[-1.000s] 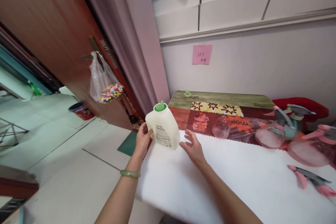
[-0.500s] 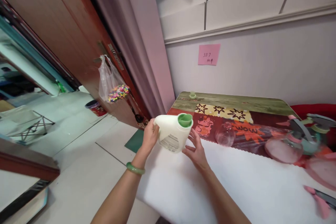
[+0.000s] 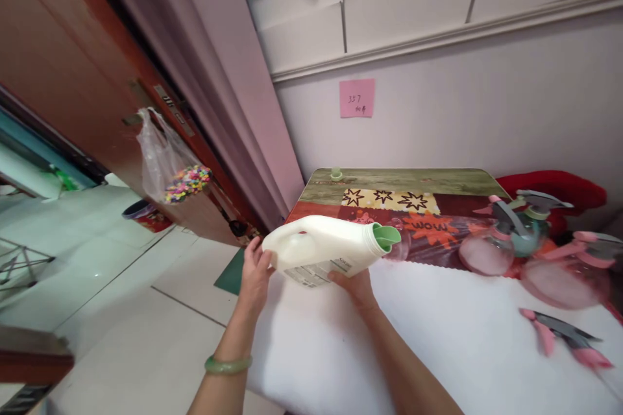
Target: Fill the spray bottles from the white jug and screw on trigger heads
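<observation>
A white jug-style detergent bottle [image 3: 318, 240] with a built-in handle is tilted on its side above the table. Its uncapped mouth, with a green pouring spout [image 3: 387, 237] inside, points right. My left hand [image 3: 256, 272] grips the base end of the bottle. From below, my right hand [image 3: 357, 285] holds it near the neck, thumb across the printed label. Partly hidden behind the spout stands a clear bottle [image 3: 402, 248]. A small pale green cap [image 3: 336, 174] sits at the table's far left corner.
Several spray bottles, one pink-topped [image 3: 487, 249], stand at the right. Pink-and-grey spray heads [image 3: 559, 331] lie on the white cloth [image 3: 438, 350]. At left, a bag of colourful beads [image 3: 187, 183] hangs from the door handle. A pink note [image 3: 357, 98] is on the wall.
The detergent bottle has been tipped from nearly upright to lying sideways, mouth to the right. My right hand has moved under it and grips it. The view has swung right.
</observation>
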Demonstrator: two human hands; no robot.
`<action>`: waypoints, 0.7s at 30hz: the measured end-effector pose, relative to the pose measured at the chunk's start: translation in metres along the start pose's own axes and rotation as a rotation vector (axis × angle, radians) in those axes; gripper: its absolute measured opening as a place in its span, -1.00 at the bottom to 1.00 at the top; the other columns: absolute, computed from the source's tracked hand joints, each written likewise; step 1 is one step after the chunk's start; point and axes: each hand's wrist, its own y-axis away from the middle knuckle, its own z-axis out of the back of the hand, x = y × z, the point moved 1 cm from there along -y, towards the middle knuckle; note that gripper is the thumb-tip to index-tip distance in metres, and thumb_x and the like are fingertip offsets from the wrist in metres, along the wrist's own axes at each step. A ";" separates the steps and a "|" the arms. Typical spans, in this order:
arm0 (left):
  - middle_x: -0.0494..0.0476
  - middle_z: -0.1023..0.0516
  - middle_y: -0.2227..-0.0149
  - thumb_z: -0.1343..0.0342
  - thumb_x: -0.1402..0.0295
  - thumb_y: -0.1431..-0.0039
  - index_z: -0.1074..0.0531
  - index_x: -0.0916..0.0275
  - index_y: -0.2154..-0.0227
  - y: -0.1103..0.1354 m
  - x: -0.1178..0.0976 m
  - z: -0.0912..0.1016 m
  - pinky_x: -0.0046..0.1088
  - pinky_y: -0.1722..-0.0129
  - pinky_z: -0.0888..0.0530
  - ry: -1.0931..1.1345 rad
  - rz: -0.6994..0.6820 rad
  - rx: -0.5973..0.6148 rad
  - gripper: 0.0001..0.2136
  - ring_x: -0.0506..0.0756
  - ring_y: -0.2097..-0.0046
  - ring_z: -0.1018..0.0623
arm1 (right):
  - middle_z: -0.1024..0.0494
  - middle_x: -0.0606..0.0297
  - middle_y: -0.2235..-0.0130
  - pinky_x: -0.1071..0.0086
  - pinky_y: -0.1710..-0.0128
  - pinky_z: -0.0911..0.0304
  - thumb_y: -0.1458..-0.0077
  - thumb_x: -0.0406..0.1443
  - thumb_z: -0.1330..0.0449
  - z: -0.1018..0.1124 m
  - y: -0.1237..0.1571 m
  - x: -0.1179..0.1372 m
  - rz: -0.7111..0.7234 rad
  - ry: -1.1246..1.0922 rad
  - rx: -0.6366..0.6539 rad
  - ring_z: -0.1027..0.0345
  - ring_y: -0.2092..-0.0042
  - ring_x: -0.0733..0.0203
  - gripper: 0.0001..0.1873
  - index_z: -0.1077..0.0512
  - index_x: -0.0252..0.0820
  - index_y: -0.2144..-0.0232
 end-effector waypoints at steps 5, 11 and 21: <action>0.36 -0.63 0.00 -0.50 0.05 0.33 -0.48 0.24 -0.06 0.027 0.016 -0.006 -0.08 0.01 -0.55 0.111 0.128 0.259 -0.20 0.39 -0.02 -0.60 | -0.67 0.16 0.04 -0.01 -0.06 -0.44 0.30 -0.24 -0.56 -0.008 0.002 0.004 -0.038 -0.217 0.033 -0.53 -0.01 -0.09 -0.32 -0.52 -0.12 0.04; 0.22 -0.67 0.01 -0.48 0.27 0.24 -0.49 0.17 -0.13 0.035 0.023 -0.017 -0.04 -0.17 -0.46 0.281 0.172 0.338 -0.26 0.37 -0.12 -0.57 | -0.64 0.17 -0.03 -0.01 -0.14 -0.39 0.22 -0.13 -0.53 -0.010 0.001 0.008 -0.032 -0.264 0.079 -0.48 -0.10 -0.11 -0.33 -0.51 -0.09 0.01; 0.13 -0.70 0.08 -0.52 0.30 0.34 -0.53 0.16 -0.03 0.026 -0.002 -0.015 -0.11 -0.19 -0.47 0.158 0.032 0.160 -0.29 0.34 -0.14 -0.56 | -0.60 0.19 0.00 0.24 0.25 -0.58 -0.09 -0.01 -0.32 0.004 -0.014 0.030 0.006 -0.117 -0.001 -0.52 0.05 0.06 -0.46 -0.40 -0.08 -0.06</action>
